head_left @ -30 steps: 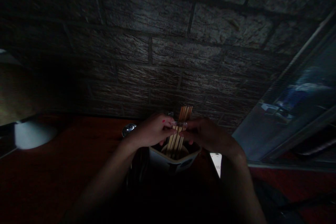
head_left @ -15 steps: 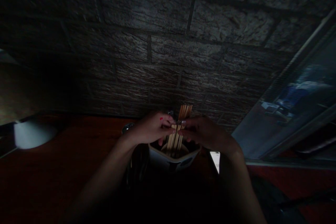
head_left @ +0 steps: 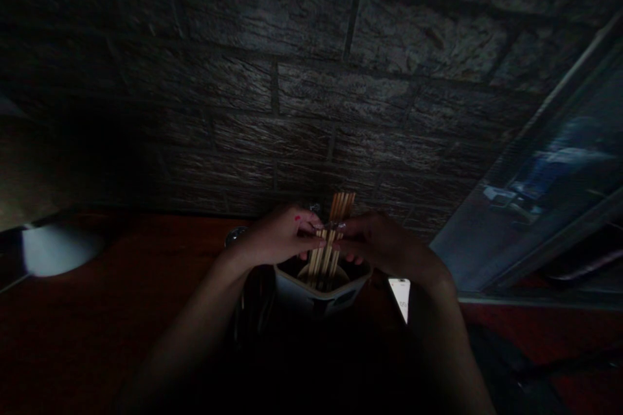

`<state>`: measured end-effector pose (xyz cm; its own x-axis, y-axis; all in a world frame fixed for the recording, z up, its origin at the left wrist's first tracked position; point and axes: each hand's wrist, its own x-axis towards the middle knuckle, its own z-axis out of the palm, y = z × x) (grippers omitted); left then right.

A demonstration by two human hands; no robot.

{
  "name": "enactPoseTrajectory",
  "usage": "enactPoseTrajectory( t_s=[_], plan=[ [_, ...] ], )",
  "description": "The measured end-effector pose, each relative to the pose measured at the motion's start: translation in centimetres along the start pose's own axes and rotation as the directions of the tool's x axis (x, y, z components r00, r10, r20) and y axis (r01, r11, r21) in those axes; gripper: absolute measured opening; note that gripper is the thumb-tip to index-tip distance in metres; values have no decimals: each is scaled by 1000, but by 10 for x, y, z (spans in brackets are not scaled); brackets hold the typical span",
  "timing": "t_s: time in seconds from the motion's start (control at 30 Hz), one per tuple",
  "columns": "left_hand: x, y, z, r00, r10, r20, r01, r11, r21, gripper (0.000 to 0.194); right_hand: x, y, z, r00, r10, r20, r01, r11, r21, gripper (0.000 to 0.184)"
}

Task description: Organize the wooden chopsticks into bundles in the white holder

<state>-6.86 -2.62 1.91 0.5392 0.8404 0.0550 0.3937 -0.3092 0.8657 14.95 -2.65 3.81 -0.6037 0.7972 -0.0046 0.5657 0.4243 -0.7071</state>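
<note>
A bundle of thin wooden sticks (head_left: 339, 207) stands upright in a pale square container (head_left: 318, 292) on the dark red table. My left hand (head_left: 277, 240) pinches the bundle from the left at mid-height. From the right, my right hand (head_left: 377, 243) pinches it at the same spot, fingertips meeting those of the left. A small clear band or wrap seems to sit around the sticks where the fingers meet; it is too dim to be sure.
A rough brick wall (head_left: 311, 78) rises right behind the container. A white rounded object (head_left: 56, 249) lies at the far left of the red table (head_left: 121, 298). A shiny round thing (head_left: 237, 235) sits behind my left wrist. A lit phone (head_left: 402, 292) lies to the right, and a window (head_left: 545, 188) beyond.
Both hands stay pinched on the sticks and have shifted slightly up in the picture with the head. The bundle sits in the same place in the container.
</note>
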Motion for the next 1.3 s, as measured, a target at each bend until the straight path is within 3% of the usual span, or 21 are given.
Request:
enactPoseTrajectory(
  t_s=[0.2, 0.5, 0.93, 1.3],
  plan=[
    [-1, 6, 3, 1000, 4, -22, -4, 1000, 12, 13, 1, -3, 2, 1000, -8, 1, 7, 1000, 23, 26],
    [3, -4, 2, 999, 21, -33, -24, 996, -88, 14, 4, 0, 5, 998, -40, -43, 40, 999, 3, 20],
    [1, 2, 0, 1000, 5, 7, -5, 998, -65, 13, 4, 2, 3, 1000, -23, -6, 24, 999, 41, 27],
    [3, -4, 1, 998, 54, -42, -54, 999, -4, 10, 0, 1, 1, 998, -68, -10, 67, 993, -95, 26]
  ],
)
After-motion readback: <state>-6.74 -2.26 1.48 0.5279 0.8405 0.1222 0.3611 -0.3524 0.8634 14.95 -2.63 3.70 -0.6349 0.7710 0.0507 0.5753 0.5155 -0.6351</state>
